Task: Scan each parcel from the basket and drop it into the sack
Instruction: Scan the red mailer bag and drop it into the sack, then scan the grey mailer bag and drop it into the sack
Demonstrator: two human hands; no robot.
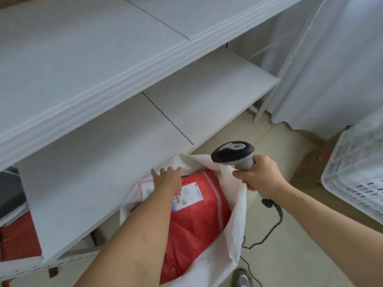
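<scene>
Red parcel (pixel 194 212) inside white sack (pixel 236 214), under and right of left hand (pixel 167 181). Left hand fingers straight, reaching over sack's far rim, touching fabric. Right hand (pixel 259 175) curled round grey scanner (pixel 233 153) handle, just right of sack mouth. White basket (pixel 352 183) well right of right hand.

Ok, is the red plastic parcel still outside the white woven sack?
No, the red plastic parcel lies inside the open white woven sack, under the left hand.
</scene>
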